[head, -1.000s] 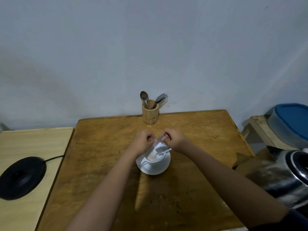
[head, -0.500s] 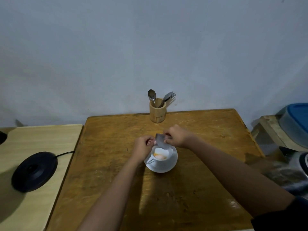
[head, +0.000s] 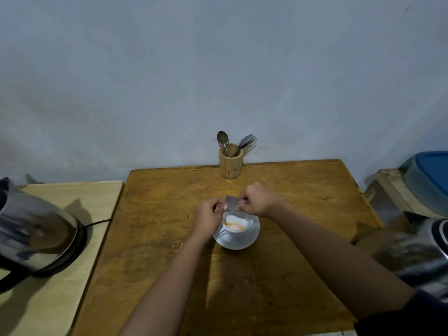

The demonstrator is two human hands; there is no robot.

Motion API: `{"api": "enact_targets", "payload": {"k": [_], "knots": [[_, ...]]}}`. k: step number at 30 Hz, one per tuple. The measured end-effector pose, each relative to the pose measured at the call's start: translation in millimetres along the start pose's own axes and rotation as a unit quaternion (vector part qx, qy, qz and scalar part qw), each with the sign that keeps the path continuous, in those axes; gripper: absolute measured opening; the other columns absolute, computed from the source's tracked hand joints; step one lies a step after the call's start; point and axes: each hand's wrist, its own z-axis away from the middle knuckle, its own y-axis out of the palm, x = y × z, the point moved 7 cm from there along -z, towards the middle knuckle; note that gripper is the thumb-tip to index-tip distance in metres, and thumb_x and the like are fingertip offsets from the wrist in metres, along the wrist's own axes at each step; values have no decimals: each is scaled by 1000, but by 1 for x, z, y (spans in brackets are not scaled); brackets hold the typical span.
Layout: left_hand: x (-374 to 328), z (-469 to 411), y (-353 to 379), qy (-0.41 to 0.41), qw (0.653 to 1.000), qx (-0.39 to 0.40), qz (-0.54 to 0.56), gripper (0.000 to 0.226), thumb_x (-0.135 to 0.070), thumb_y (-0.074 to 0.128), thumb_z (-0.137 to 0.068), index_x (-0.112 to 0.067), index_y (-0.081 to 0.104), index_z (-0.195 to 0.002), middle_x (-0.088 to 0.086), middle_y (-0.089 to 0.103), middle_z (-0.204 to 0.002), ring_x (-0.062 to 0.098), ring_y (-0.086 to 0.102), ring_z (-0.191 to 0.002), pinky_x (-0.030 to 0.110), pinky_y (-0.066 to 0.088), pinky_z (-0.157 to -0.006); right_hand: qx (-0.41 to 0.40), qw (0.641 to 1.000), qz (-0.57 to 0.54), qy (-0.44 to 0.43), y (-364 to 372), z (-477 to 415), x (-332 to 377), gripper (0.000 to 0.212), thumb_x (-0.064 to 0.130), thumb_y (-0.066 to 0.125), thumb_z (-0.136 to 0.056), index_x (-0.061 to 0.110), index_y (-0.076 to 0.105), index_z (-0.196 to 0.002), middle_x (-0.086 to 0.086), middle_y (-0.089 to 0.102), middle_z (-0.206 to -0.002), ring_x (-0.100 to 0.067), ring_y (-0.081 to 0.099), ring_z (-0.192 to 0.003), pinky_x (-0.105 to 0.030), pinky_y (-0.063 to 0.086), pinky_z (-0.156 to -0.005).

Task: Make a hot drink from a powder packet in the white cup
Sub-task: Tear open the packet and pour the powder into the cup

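Observation:
The white cup stands on a white saucer near the middle of the brown wooden table. Orange and white powder lies inside the cup. Just above the cup's far rim, a small silver powder packet is pinched between both hands. My left hand grips its left end and covers the cup's left side. My right hand grips its right end.
A wooden holder with spoons and a fork stands at the table's far edge. A blurred steel kettle sits over a black corded base on the pale side table. Another blurred steel kettle shape and a blue-lidded container are at right.
The packet has risen from inside the cup to just above its far rim, and powder now shows in the cup. A kettle now appears over the black base at left.

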Motion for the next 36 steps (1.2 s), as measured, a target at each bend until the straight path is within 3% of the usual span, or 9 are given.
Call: {"api": "enact_targets", "payload": {"k": [2, 6, 8, 11, 17, 22, 26, 31, 36], "knots": [[1, 1, -1, 2, 1000, -5, 6, 13, -4, 59, -85, -8, 70, -90, -1, 61, -75, 8, 53, -68, 9, 38, -55, 1, 1000, -8, 6, 1, 1, -1, 32, 24, 61, -86, 14, 51, -58, -1, 47, -60, -16, 42, -57, -31, 34, -55], [-3, 5, 0, 10, 1000, 6, -20, 14, -4, 56, -87, -8, 69, -92, -4, 58, -76, -2, 48, -65, 7, 37, -53, -4, 1000, -12, 0, 1, 4, -1, 22, 19, 58, -89, 5, 67, -75, 1, 52, -61, -12, 44, -55, -28, 36, -53], [-4, 5, 3, 9, 999, 24, -38, 15, -4, 53, -88, -7, 67, -93, -1, 59, -80, 7, 52, -70, 11, 38, -58, -1, 1000, -6, -2, 1, 5, -1, 22, 17, 59, -89, 10, 64, -69, 5, 48, -57, -9, 41, -53, -27, 34, -51], [-5, 5, 3, 5, 998, 34, -45, 14, -6, 50, -90, -7, 64, -92, 4, 61, -84, 14, 54, -76, 16, 39, -60, 5, 1000, -7, 3, 2, 6, -2, 37, 20, 63, -86, 21, 44, -54, 5, 43, -57, -12, 39, -54, -28, 34, -54], [-7, 6, 0, 2, 999, 30, -19, 15, -5, 50, -90, -14, 59, -83, 3, 59, -81, 15, 53, -77, 15, 34, -55, -12, 1000, -9, 7, -3, 9, -2, 16, 22, 62, -87, 9, 71, -83, 0, 60, -71, -14, 48, -58, -29, 40, -55], [-6, 7, 0, -3, 999, 26, -24, 12, -8, 51, -90, -8, 63, -91, 4, 61, -84, 16, 56, -79, 17, 38, -60, -16, 1000, -8, 13, -2, 11, -4, 29, 27, 67, -83, 20, 55, -58, 4, 50, -58, -12, 42, -54, -29, 37, -55], [-11, 8, -1, 2, 999, 27, -21, 15, -6, 50, -90, -15, 60, -84, 1, 58, -82, 6, 49, -70, 15, 34, -55, -26, 999, -21, 25, -6, 11, -3, 18, 24, 63, -87, 10, 73, -83, -1, 62, -70, -14, 48, -57, -29, 40, -56], [-13, 9, 0, 5, 999, 31, -16, 15, -6, 50, -90, -15, 59, -82, 2, 58, -80, 8, 49, -69, 16, 36, -57, -28, 999, -17, 15, -7, 12, 1, 14, 23, 67, -83, 18, 62, -70, 3, 55, -64, -13, 49, -60, -26, 39, -54], [-12, 8, 1, 0, 1000, 28, -14, 14, -5, 50, -90, -13, 61, -86, 2, 58, -82, 8, 49, -70, 17, 39, -60, -39, 999, -12, 21, -4, 9, 4, 7, 17, 63, -85, 13, 68, -86, 4, 51, -65, -14, 49, -62, -27, 41, -56]]}}
